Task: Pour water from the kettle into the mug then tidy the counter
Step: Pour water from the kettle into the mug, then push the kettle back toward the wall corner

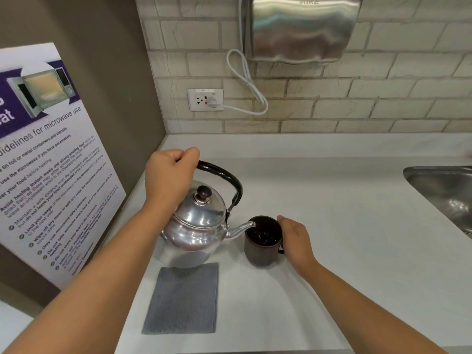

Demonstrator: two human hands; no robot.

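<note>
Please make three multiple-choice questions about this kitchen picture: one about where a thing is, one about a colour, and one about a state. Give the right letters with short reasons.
1. Where does the grey cloth lie?
A. on the counter, in front of the kettle
B. inside the sink
C. over the mug

2. What colour is the kettle's handle?
A. white
B. black
C. red

3. How is the kettle held?
A. standing flat, untouched
B. lying on its side
C. tilted by the left hand, spout at the mug's rim

Answers:
1 A: the cloth lies flat on the counter, nearer the person than the kettle.
2 B: the arched handle is black above the shiny metal body.
3 C: the left hand grips the handle and the spout reaches the mug, which the right hand steadies.
</note>
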